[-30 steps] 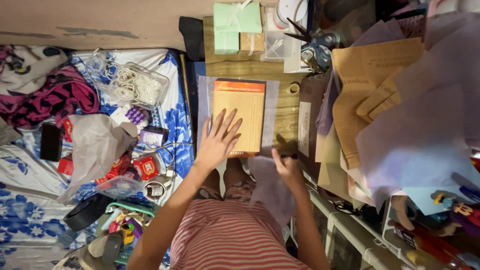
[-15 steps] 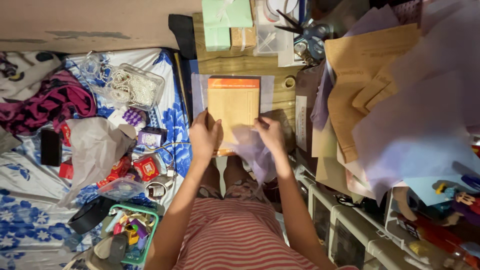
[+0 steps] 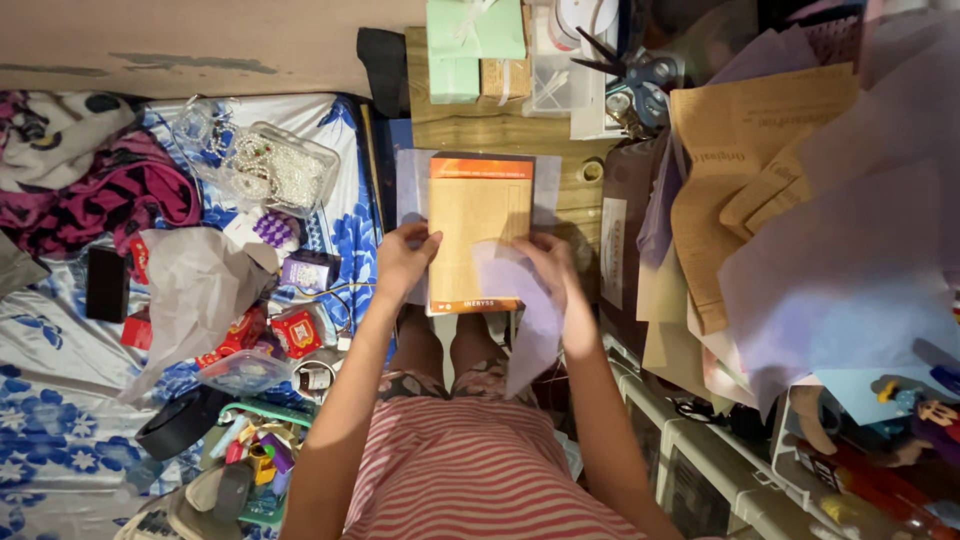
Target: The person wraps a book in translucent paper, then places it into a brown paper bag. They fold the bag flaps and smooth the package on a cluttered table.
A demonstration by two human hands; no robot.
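On the wooden board (image 3: 500, 135), a flat tan cardboard box (image 3: 478, 232) with orange ends is gripped.
Its left edge is clasped by the left hand (image 3: 403, 258); thin lilac tissue paper (image 3: 528, 300) is pinched by the right hand (image 3: 548, 262).

Cramped, dim, warm-lit corner. Plain beige wall (image 3: 200, 40) along the top edge, paint scuffed. Bed (image 3: 60, 440) at left under a blue-flowered sheet, heaped with clutter and a pink-and-black cloth (image 3: 110, 195). Small wood-grain worktop (image 3: 500, 135) in the middle, pushed against the wall. White plastic drawers (image 3: 720, 470) at lower right, below a stack of brown and lilac paper (image 3: 800, 200). Floor hidden.
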